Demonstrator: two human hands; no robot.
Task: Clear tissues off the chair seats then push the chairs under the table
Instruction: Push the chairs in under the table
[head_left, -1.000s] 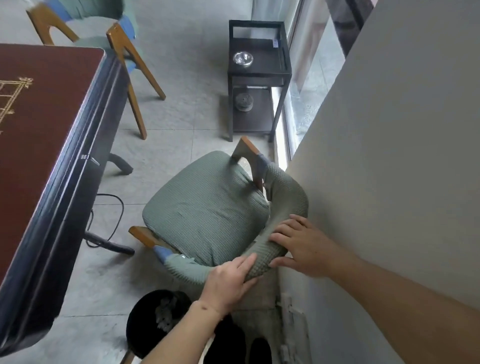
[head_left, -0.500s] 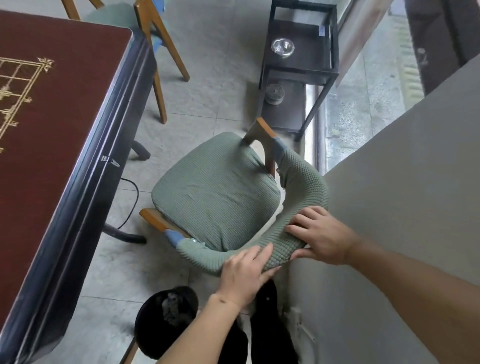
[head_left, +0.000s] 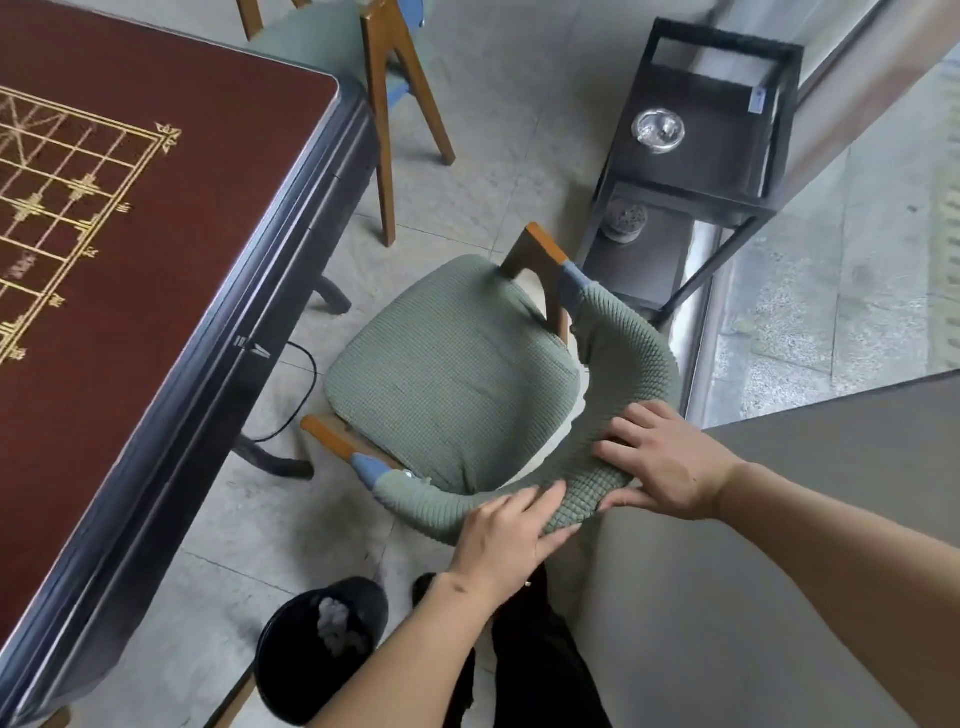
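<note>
One chair (head_left: 452, 374) of two is gripped at its backrest by both hands, left (head_left: 506, 535) and right (head_left: 670, 462), beside one table (head_left: 130, 249).

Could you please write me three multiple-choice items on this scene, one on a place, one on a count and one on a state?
1. Where is the bin?
A. on the table
B. on the floor by the table
C. on the shelf

2. How many hands are on the chair's backrest?
A. none
B. one
C. two

3. How is the seat?
A. bare
B. piled with tissues
C. holding a bowl

Answers:
1 B, it stands on the floor beside the table.
2 C, the left hand and the right hand grip it.
3 A, only green fabric shows.
</note>
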